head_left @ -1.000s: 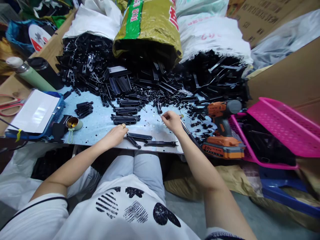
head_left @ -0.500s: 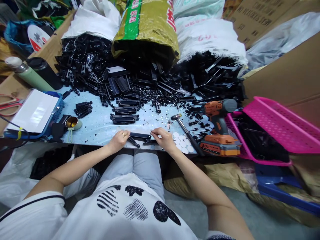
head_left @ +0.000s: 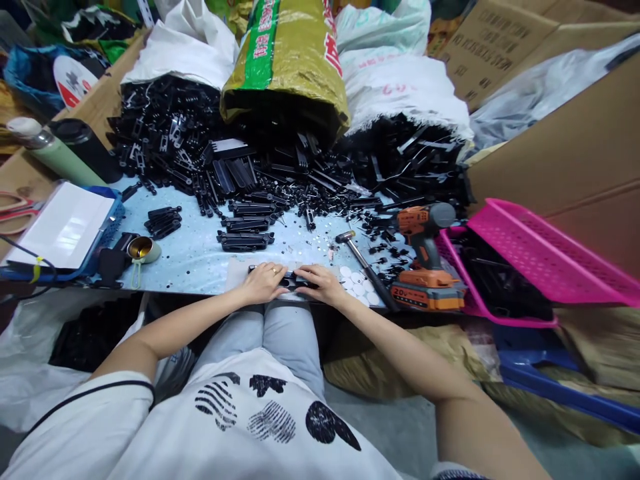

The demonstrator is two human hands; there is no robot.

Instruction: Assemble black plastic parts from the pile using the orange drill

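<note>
At the front edge of the table, both hands grip a long black bar-shaped part [head_left: 291, 282]. My left hand [head_left: 264, 283] lies over its left half, fingers closed on it and a ring showing on one finger. From the other side, my right hand [head_left: 321, 284] has its thumb and fingers on the right end. Much of the part is hidden under the hands. Beyond them lie neat rows of finished-looking black bars [head_left: 245, 241]. A hammer [head_left: 363, 260] rests to the right, beside several white discs [head_left: 356, 285].
An orange cordless drill [head_left: 429, 260] stands right of the hammer, next to a pink basket [head_left: 523, 324] of black parts. Open sacks [head_left: 290, 60] spill black pieces across the back. At left are a metal cup [head_left: 144, 250], a blue tray [head_left: 113, 220] and bottles [head_left: 63, 157].
My left hand has moved right and over the black part, closer to my right hand. My right hand has gone from a raised pinch to lying along the part. The view has shifted slightly.
</note>
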